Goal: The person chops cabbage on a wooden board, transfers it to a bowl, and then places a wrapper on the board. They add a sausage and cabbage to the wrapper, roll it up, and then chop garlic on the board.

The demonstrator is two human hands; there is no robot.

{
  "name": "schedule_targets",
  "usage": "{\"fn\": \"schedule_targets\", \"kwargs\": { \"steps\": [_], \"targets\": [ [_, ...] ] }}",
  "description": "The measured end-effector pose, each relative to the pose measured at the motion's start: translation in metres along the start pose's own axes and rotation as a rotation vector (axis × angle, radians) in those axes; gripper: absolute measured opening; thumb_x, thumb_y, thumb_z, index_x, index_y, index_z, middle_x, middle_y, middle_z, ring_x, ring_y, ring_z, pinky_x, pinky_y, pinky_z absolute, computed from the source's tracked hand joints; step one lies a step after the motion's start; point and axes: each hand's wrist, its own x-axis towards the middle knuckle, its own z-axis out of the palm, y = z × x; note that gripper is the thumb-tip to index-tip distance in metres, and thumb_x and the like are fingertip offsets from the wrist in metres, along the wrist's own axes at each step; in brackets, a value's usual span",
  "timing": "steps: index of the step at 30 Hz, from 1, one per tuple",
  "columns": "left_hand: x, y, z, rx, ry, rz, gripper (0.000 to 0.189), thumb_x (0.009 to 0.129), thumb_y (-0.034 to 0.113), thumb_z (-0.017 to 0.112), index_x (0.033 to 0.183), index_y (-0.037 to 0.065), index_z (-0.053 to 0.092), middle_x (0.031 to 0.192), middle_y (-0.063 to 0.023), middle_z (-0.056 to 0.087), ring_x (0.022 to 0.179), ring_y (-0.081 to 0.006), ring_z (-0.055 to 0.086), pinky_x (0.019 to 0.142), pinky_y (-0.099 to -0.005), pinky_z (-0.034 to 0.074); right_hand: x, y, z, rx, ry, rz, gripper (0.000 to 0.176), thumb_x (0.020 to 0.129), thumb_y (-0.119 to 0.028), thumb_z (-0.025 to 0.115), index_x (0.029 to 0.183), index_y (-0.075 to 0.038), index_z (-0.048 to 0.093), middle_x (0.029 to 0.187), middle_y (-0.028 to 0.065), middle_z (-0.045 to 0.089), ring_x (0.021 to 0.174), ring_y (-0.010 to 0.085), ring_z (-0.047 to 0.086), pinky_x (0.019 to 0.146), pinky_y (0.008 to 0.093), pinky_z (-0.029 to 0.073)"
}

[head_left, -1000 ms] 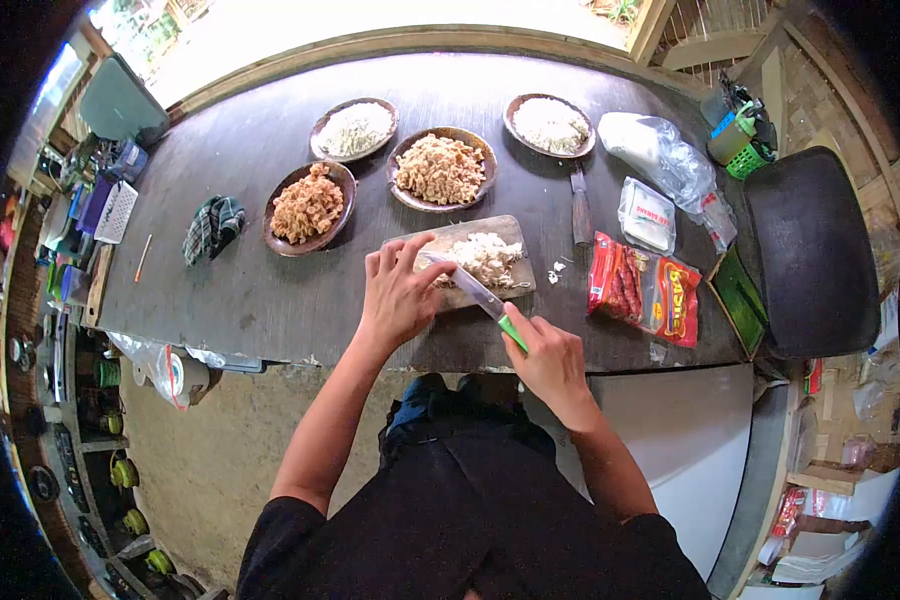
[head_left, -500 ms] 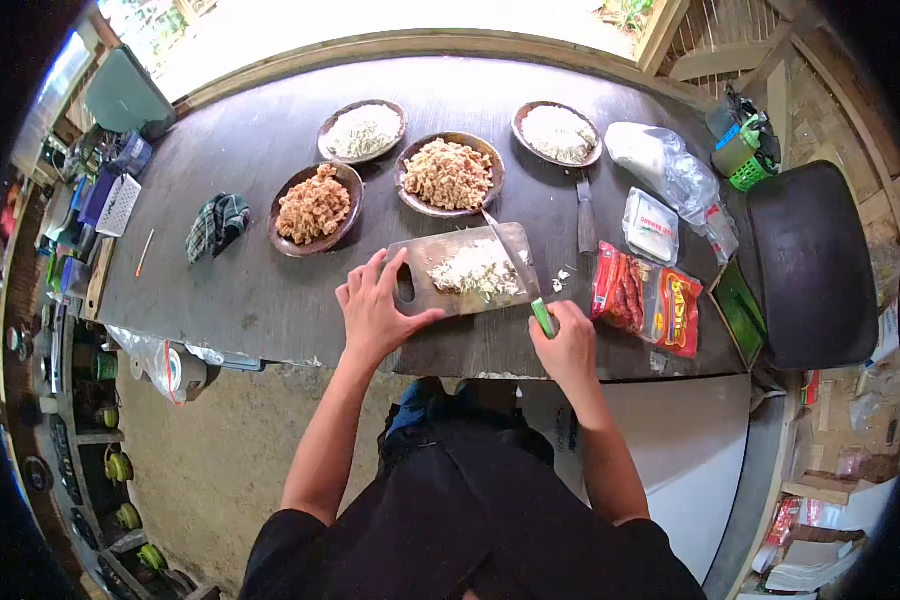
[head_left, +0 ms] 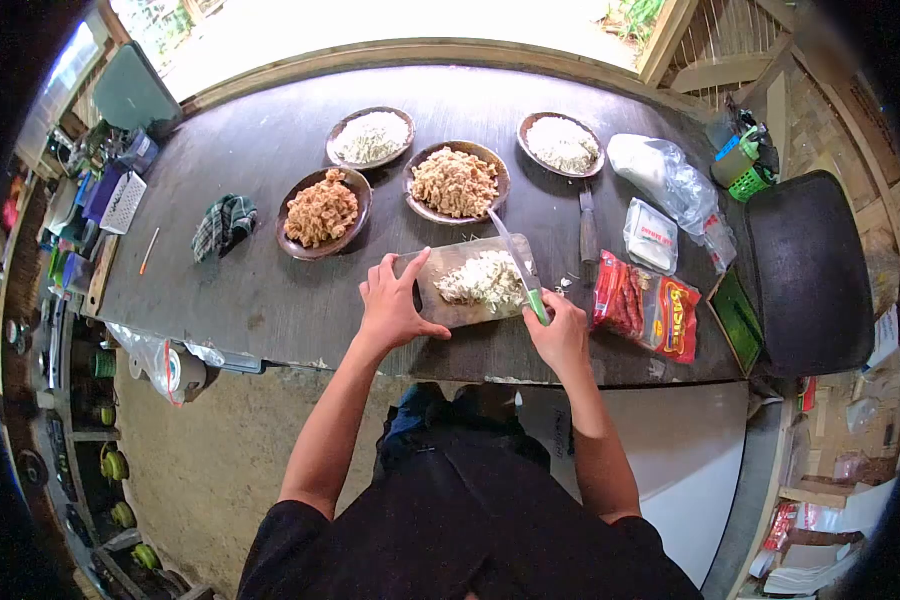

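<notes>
1. Right hand (head_left: pixel 560 325), clamped on a knife (head_left: pixel 516 258), is at the cutting board's (head_left: pixel 432 302) right end.
2. Left hand (head_left: pixel 390 302), fingers apart, touches the board's left end.
3. Chopped white food (head_left: pixel 485 280) lies on the board.
4. A bowl (head_left: pixel 504 182) stands beyond the board.

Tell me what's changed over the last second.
The left hand moved left, off the chopped food, to the left end of the board. The knife, still in the right hand, swung from pointing left to pointing away. Bowls and red packet stayed put.
</notes>
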Motion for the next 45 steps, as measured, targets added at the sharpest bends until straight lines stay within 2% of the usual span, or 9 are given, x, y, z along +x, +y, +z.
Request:
{"fn": "schedule_targets", "kwargs": {
  "steps": [4, 10, 17, 20, 22, 31, 33, 38, 45],
  "targets": [
    [-0.002, 0.002, 0.000, -0.093, 0.006, 0.004, 0.133, 0.045, 0.043, 0.102, 0.159, 0.033, 0.036, 0.155, -0.0259, 0.031, 0.141, -0.0440, 0.033, 0.113, -0.0569, 0.035, -0.002, 0.007, 0.004, 0.001, 0.001, 0.026, 0.027, 0.084, -0.022, 0.077, 0.090, 0.003, 0.066, 0.101, 0.0211, 0.074, 0.088, 0.0396, 0.070, 0.080, 0.0444, 0.055],
    [-0.001, 0.000, -0.009, -0.171, 0.083, 0.111, 0.123, 0.048, 0.038, 0.101, 0.156, 0.030, 0.041, 0.153, -0.0291, 0.029, 0.140, -0.0479, 0.030, 0.115, -0.0561, 0.035, -0.008, -0.005, 0.001, 0.071, 0.108, 0.098, 0.047, 0.084, -0.022, 0.080, 0.123, 0.003, 0.070, 0.106, 0.0214, 0.076, 0.095, 0.0315, 0.076, 0.082, 0.0376, 0.058],
    [0.014, -0.002, -0.038, -0.231, 0.039, 0.148, 0.121, 0.046, 0.034, 0.102, 0.153, 0.028, 0.046, 0.154, -0.0302, 0.027, 0.140, -0.0485, 0.028, 0.117, -0.0551, 0.034, -0.004, -0.021, -0.001, 0.064, 0.178, 0.121, 0.047, 0.082, -0.018, 0.083, 0.122, 0.003, 0.071, 0.099, 0.0172, 0.078, 0.090, 0.0261, 0.077, 0.077, 0.0354, 0.059],
    [0.027, -0.005, -0.052, -0.263, 0.011, 0.178, 0.119, 0.045, 0.033, 0.103, 0.151, 0.028, 0.049, 0.155, -0.0307, 0.027, 0.141, -0.0485, 0.027, 0.118, -0.0543, 0.034, 0.001, -0.039, -0.003, 0.357, 0.160, 0.326, 0.037, 0.085, -0.011, 0.082, 0.118, 0.005, 0.073, 0.096, 0.0107, 0.076, 0.079, 0.0132, 0.072, 0.068, 0.0307, 0.063],
    [0.034, -0.009, -0.058, -0.296, 0.040, 0.198, 0.113, 0.048, 0.034, 0.103, 0.149, 0.026, 0.053, 0.154, -0.0299, 0.031, 0.142, -0.0476, 0.031, 0.117, -0.0537, 0.035, 0.006, -0.043, -0.002, 0.378, 0.175, 0.307, 0.041, 0.086, -0.008, 0.080, 0.124, 0.005, 0.070, 0.094, 0.0074, 0.077, 0.076, 0.0122, 0.073, 0.058, 0.0261, 0.061],
    [0.093, -0.032, -0.065, -0.690, 0.130, 0.303, 0.081, 0.069, 0.009, 0.092, 0.143, 0.013, 0.059, 0.142, -0.0196, 0.056, 0.133, -0.0321, 0.055, 0.113, -0.0418, 0.045, 0.042, -0.048, -0.014, 0.358, 0.243, 0.266, 0.043, 0.086, -0.009, 0.081, 0.125, 0.004, 0.069, 0.094, 0.0072, 0.076, 0.073, 0.0107, 0.072, 0.056, 0.0268, 0.063],
    [0.100, -0.021, -0.070, -1.208, -0.041, 0.169, 0.083, 0.070, -0.001, 0.091, 0.145, 0.009, 0.056, 0.141, -0.0165, 0.059, 0.127, -0.0255, 0.060, 0.108, -0.0374, 0.051, 0.054, -0.048, -0.020, 0.350, 0.266, 0.276, 0.042, 0.086, -0.009, 0.081, 0.124, 0.004, 0.070, 0.093, 0.0069, 0.076, 0.074, 0.0108, 0.072, 0.056, 0.0266, 0.063],
    [0.126, 0.000, -0.064, -1.419, -0.025, 0.077, 0.113, 0.071, -0.008, 0.088, 0.163, 0.012, 0.026, 0.150, -0.0181, 0.050, 0.125, -0.0239, 0.060, 0.102, -0.0360, 0.056, 0.098, -0.044, -0.037, 0.365, 0.246, 0.270, 0.036, 0.085, -0.009, 0.081, 0.118, 0.004, 0.073, 0.092, 0.0059, 0.076, 0.073, 0.0100, 0.071, 0.054, 0.0254, 0.061],
    [0.172, 0.023, -0.046, -1.644, -0.059, -0.185, 0.090, 0.084, -0.004, 0.080, 0.157, 0.012, 0.031, 0.135, -0.0148, 0.058, 0.111, -0.0230, 0.065, 0.091, -0.0376, 0.059, 0.167, -0.025, -0.050, 0.345, 0.217, 0.181, 0.022, 0.085, -0.013, 0.080, 0.101, 0.002, 0.076, 0.084, 0.0047, 0.075, 0.069, 0.0097, 0.070, 0.052, 0.0251, 0.059]
  ]
}}
